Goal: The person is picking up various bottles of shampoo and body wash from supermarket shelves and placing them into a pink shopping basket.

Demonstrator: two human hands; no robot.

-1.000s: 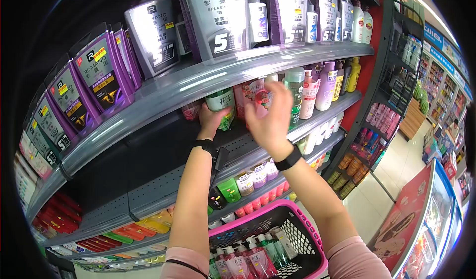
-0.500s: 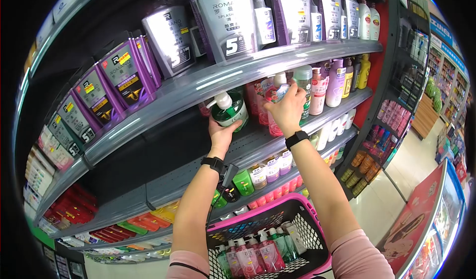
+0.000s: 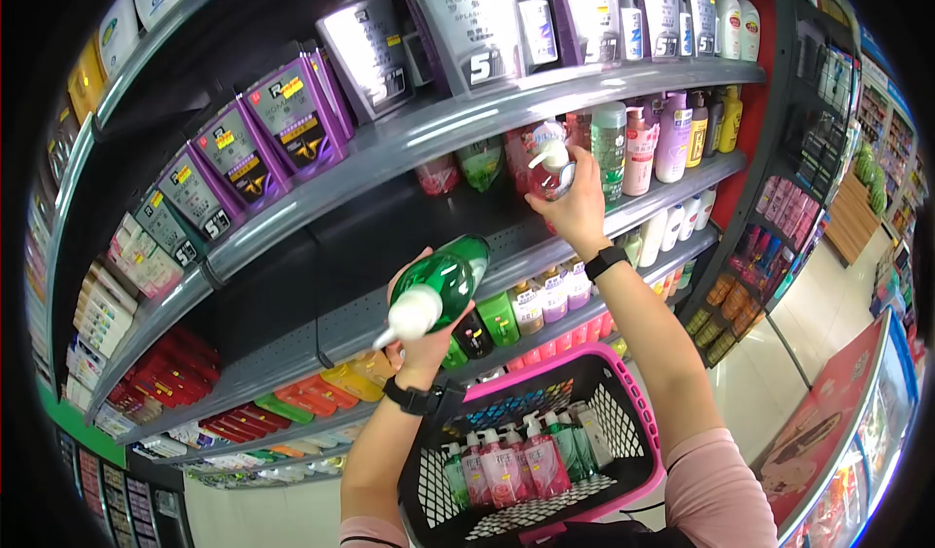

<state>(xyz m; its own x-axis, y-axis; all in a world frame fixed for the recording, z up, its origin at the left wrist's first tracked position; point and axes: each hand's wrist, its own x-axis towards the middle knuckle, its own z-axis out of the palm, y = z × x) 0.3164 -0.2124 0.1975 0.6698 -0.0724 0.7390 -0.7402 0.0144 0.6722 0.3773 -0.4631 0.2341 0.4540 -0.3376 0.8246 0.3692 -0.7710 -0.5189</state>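
Note:
My left hand (image 3: pixel 421 345) is wrapped round a green pump bottle (image 3: pixel 443 280), tilted with its white pump toward me, in front of the middle shelf (image 3: pixel 531 264). My right hand (image 3: pixel 577 197) grips a pink pump bottle (image 3: pixel 555 180) with a white pump, at the middle shelf beside a clear green bottle (image 3: pixel 609 149). Behind my hands, a green bottle (image 3: pixel 481 163) and a pink one (image 3: pixel 438 175) stand at the back of that shelf.
Below, a black basket with a pink rim (image 3: pixel 638 392) holds several pink and green pump bottles (image 3: pixel 506 472). Large silver bottles (image 3: pixel 472 27) line the upper shelf (image 3: pixel 438 129). A black side rack (image 3: pixel 779 197) stands at the right.
My left hand has drawn the green bottle down and toward me, tilting it. My right hand now has the pink bottle tipped forward. The view has shifted slightly.

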